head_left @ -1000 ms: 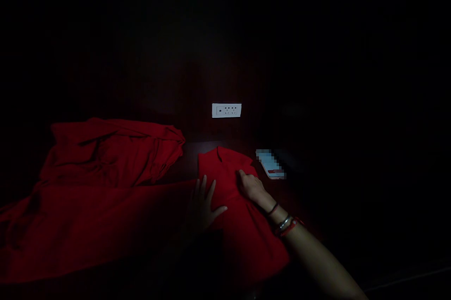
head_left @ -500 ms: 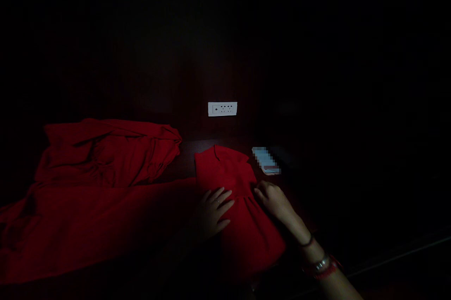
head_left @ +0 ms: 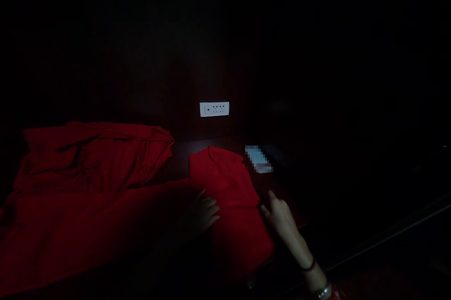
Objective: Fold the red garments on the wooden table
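Note:
A folded red garment point(head_left: 234, 182) lies flat on a dark surface, its collar end pointing away from me. My left hand point(head_left: 205, 211), dim and half in shadow, rests at the garment's left edge with its fingers a little apart. My right hand point(head_left: 276, 211) is at the right edge, fingers bent down at the fabric; whether they pinch the cloth is too dark to tell. More red cloth point(head_left: 88, 159) lies crumpled at the left, and a long stretch of it runs up to the garment.
A white socket panel point(head_left: 214, 109) is on the dark wall behind. A pale, blurred flat object point(head_left: 258, 159) lies right of the garment's collar. A thin light edge line point(head_left: 387, 239) crosses the dark lower right.
The view has shifted slightly right. My left hand has drawn back to the garment's left edge, and my right hand has moved slightly nearer to me along the right edge. The garment's creases look flatter.

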`<state>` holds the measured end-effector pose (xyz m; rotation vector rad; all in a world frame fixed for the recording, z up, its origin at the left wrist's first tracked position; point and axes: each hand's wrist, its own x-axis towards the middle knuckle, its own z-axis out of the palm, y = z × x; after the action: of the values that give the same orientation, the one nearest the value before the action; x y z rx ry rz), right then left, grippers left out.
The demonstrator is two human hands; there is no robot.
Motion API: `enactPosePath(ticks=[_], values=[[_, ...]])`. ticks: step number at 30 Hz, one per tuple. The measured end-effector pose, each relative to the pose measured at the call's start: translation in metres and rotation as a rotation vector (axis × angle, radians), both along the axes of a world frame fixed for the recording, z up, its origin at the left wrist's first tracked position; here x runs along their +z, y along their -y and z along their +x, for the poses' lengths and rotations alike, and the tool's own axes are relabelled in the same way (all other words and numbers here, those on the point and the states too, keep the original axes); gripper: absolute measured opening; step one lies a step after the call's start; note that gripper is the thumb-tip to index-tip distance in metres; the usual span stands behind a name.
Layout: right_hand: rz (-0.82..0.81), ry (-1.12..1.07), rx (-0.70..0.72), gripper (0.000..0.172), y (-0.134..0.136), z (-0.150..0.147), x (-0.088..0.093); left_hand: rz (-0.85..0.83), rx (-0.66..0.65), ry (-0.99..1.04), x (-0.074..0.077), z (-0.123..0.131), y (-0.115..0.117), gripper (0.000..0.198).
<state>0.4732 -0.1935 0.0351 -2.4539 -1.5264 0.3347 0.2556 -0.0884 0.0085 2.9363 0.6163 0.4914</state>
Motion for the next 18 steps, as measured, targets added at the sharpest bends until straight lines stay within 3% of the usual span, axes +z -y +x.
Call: enactPosePath(ticks=[6, 8, 11, 15, 18], values=[[0.066, -0.069, 0.175, 0.017, -0.006, 0.010, 0.000, 0.048, 0.025, 0.027, 0.013, 0.015, -0.004, 0.024], [0.082, -0.098, 0.156, 0.016, -0.013, 0.015, 0.003, 0.076, 0.064, 0.068, 0.012, 0.022, -0.010, 0.030], [0.104, -0.107, 0.132, 0.029, -0.028, 0.020, 0.006, 0.074, 0.153, 0.023, 0.001, 0.030, -0.017, 0.050], [0.102, -0.121, 0.156, 0.045, -0.070, 0.022, 0.006, 0.008, 0.244, -0.071, -0.012, 0.030, -0.020, 0.057], [0.032, -0.078, 0.126, 0.044, -0.113, 0.023, 0.005, -0.016, 0.250, -0.086, -0.014, 0.029, -0.020, 0.059]])
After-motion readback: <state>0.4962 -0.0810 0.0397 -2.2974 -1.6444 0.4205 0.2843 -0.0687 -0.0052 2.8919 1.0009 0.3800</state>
